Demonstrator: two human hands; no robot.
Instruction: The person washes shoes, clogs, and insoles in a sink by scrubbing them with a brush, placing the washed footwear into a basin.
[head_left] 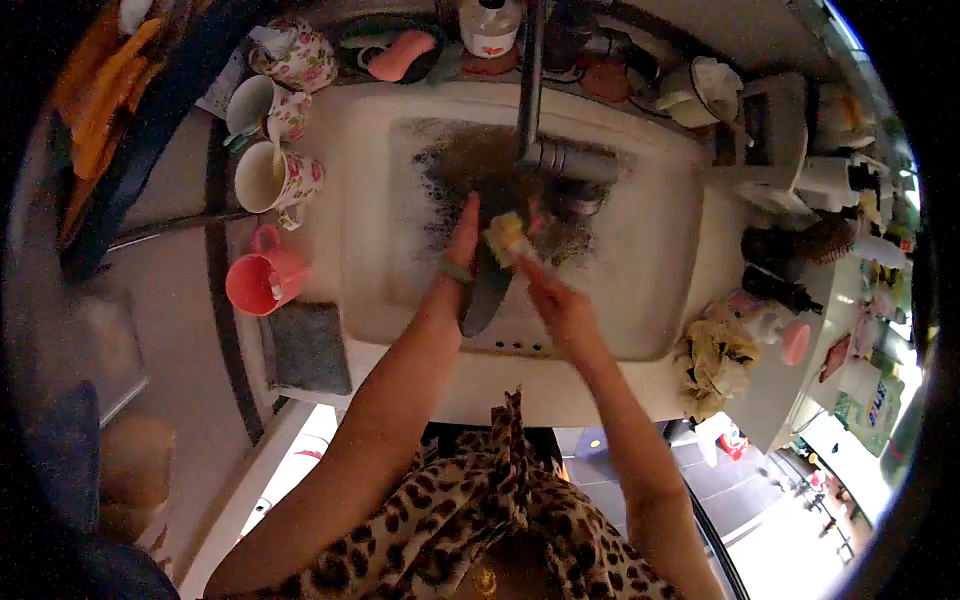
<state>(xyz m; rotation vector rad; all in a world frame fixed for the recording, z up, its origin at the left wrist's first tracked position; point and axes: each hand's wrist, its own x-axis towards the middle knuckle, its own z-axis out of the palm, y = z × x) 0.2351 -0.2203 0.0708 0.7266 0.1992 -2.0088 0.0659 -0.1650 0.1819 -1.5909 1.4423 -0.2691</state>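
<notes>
Over the white sink (660, 290), my left hand (465, 240) holds a long dark flat object (486, 298) that looks like a shoe sole; its far part is lost in shadow. My right hand (558, 308) grips a brush (506, 238) with a pale, yellowish head, blurred and against or just above the dark object. Dark dirt (440, 160) is spread over the sink bottom around both. Above it the faucet (575, 160) reaches in from the back.
Floral mugs (262, 178) and a pink cup (262, 280) stand left of the sink, near a grey cloth (310, 347). A pink object (402, 56) and a white container (490, 25) line the back. A crumpled beige cloth (715, 362) and a hairbrush (825, 240) lie right.
</notes>
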